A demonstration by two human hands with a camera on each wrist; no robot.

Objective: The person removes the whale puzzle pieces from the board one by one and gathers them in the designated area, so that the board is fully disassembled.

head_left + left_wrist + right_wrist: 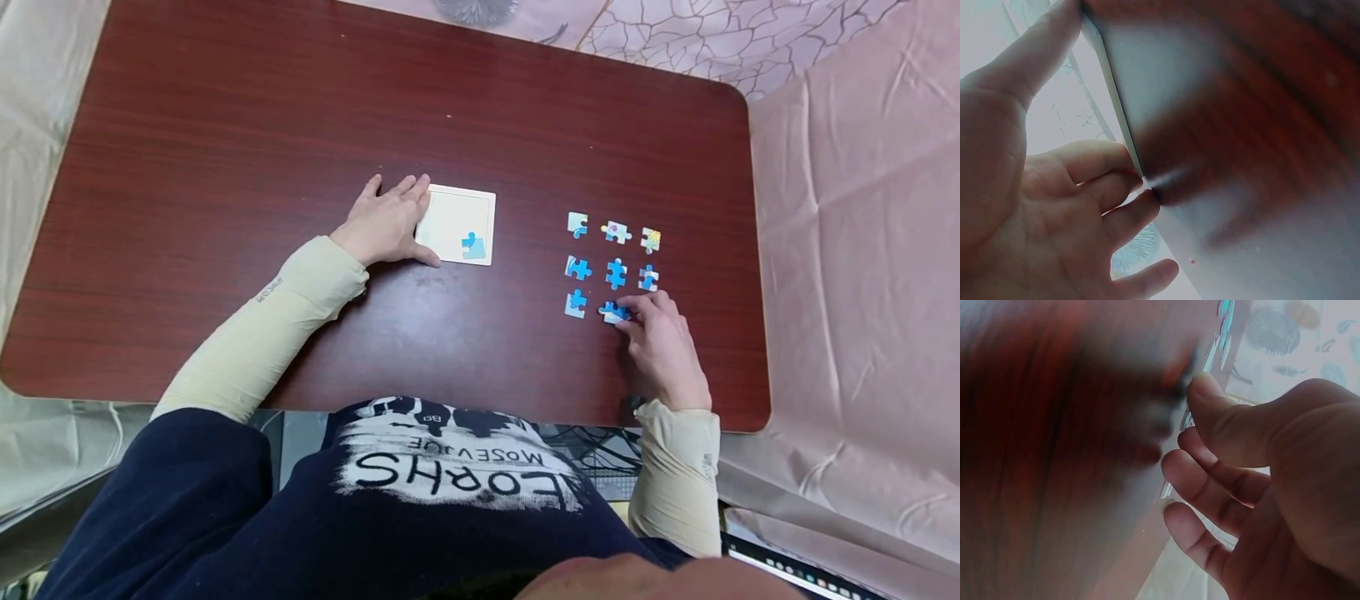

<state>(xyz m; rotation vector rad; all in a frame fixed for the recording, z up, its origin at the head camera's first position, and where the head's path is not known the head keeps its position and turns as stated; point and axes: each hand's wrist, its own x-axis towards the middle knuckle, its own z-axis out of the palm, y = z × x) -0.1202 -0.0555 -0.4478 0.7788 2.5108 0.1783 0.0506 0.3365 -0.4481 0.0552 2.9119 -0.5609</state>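
Note:
A square, pale puzzle board [450, 218] lies on the table, with one blue jigsaw piece [473, 247] in its lower right corner. My left hand [388, 223] rests along the board's left side, thumb at the near edge and fingers spread toward the far corner; the left wrist view shows the fingertips against the board's edge [1116, 106]. Over at the right, my right hand [666, 343] pinches a blue-and-white jigsaw piece [612, 312] between thumb and fingers, low at the tabletop. In the right wrist view the thumb [1207, 394] largely hides that piece.
Several loose jigsaw pieces, among them a plain blue one [617, 273] and a yellow-patterned one [651, 240], lie in rows beyond and left of my right hand. The dark red table [262, 108] has its near edge close to the person's body. Pink cloth [862, 250] hangs at the right.

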